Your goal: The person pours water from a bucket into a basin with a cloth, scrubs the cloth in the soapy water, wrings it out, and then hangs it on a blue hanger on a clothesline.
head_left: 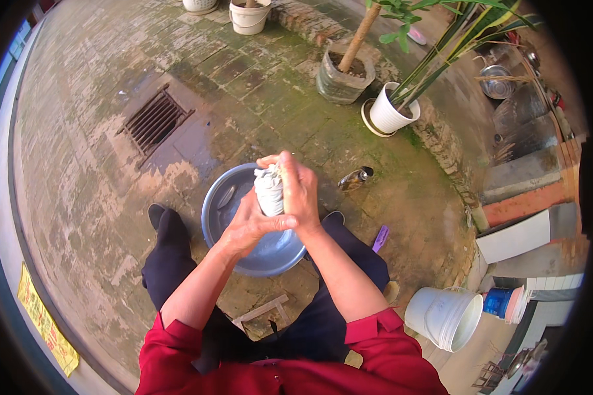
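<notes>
A bunched white cloth (269,191) is squeezed between my two hands above a blue plastic basin (212,202). My left hand (244,224) wraps its lower left side, with the thumb lying across toward the other wrist. Against the cloth's right side presses my right hand (299,190), its fingers reaching over the top. The basin stands on the ground between my feet and holds what looks like shallow water. Inside it on the left lies a pale, elongated object (226,196) that I cannot identify. My forearms hide part of the basin.
Right of the basin stand a dark-capped bottle (355,178) and a purple brush (381,239). A white bucket (442,316) lies tilted at lower right. Potted plants (394,109) line the brick edging. A metal drain grate (157,121) is set into the mossy brick paving at upper left.
</notes>
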Motion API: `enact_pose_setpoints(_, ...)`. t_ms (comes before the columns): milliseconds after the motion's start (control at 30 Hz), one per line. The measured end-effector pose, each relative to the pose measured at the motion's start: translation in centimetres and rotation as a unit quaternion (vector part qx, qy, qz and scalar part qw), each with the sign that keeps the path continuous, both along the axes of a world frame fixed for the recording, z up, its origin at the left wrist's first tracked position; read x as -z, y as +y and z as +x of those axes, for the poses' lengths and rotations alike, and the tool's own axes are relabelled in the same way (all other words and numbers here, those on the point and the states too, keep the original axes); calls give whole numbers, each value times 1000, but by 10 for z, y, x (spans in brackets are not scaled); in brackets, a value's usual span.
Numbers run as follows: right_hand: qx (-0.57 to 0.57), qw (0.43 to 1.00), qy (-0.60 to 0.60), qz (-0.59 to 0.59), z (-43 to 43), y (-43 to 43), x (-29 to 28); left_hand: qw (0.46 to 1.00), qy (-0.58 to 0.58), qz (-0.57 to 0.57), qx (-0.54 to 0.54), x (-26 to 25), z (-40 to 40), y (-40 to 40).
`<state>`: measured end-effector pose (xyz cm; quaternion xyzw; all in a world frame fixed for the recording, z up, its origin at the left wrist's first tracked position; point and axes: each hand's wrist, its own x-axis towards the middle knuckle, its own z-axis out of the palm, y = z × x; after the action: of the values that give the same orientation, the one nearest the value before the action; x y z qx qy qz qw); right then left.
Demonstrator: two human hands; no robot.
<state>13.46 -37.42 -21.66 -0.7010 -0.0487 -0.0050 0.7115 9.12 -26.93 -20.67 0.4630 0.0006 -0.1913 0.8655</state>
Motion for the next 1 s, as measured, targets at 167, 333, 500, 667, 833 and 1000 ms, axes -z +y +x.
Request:
enact_pose_setpoints(167, -108, 989, 79, -56, 3, -9, 3, 999, -3, 52, -11, 5, -5, 0)
enact_pose_setpoints(333, -270, 958, 97, 8, 3, -17, -14, 996, 76, -26, -37, 13, -8, 7)
enact_pose_setpoints(500, -338, 927, 61, 148, 1, -24, -35, 990, 83, -110, 7, 4, -17, 4)
enact_pose_setpoints(667, -460, 878, 36, 128, 5, -20, -66, 969, 63, -218, 96, 11, -23, -2)
enact_pose_setpoints(833, -405, 911, 19, 75, 3, -21, -58, 972, 105, -168, 125, 7, -19, -3)
enact_pose_setpoints(1000, -293, 956, -2, 7, 0, -5, -36, 985, 161, -20, 60, 7, -15, -5)
